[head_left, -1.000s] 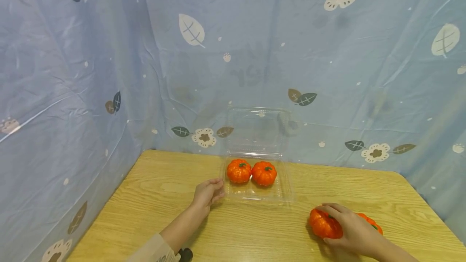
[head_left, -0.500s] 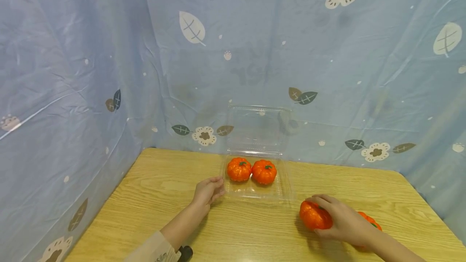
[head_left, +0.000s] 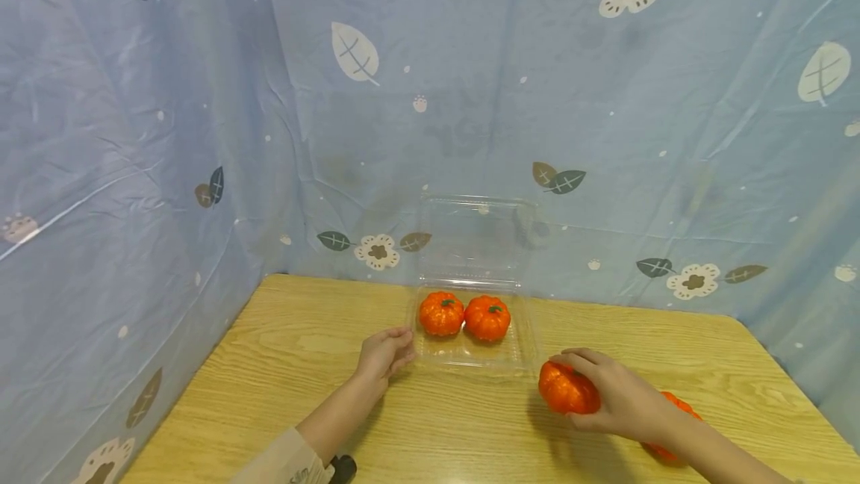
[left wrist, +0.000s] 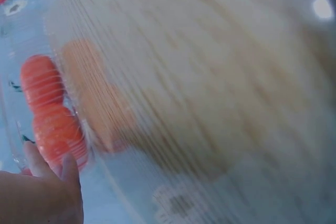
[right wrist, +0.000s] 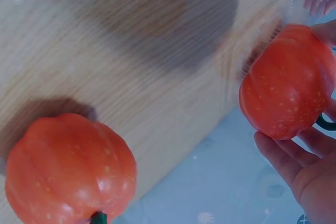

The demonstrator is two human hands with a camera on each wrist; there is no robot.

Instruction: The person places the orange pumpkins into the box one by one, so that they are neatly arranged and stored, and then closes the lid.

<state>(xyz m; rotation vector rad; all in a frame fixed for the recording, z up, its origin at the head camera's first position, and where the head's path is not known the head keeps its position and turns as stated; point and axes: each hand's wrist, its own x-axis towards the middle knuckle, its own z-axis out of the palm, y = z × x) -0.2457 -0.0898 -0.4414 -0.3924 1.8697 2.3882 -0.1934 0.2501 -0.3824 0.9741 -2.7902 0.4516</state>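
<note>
My right hand (head_left: 618, 398) grips an orange toy pumpkin (head_left: 566, 388), holding it above the table with its shadow below. In the right wrist view, fingers and thumb wrap the held pumpkin (right wrist: 291, 85), its green stem toward the palm. Another pumpkin (right wrist: 71, 169) rests on the table, partly hidden behind my right forearm in the head view. A clear plastic clamshell box (head_left: 463, 359) stands at the back with its lid (head_left: 470, 241) raised. Two pumpkins, one left (head_left: 441, 314) and one right (head_left: 487, 318), sit side by side along its rear. My left hand (head_left: 383, 353) rests fingertips at the box's left side.
The wooden table (head_left: 302, 364) reaches back to a blue patterned curtain (head_left: 376, 148), which also hangs along the left. Close behind the raised lid is that cloth. A dark object (head_left: 344, 467) shows at the left wrist.
My right hand has carried its pumpkin left and slightly up, away from the other loose pumpkin, toward the box. The left hand has stayed at the box's side.
</note>
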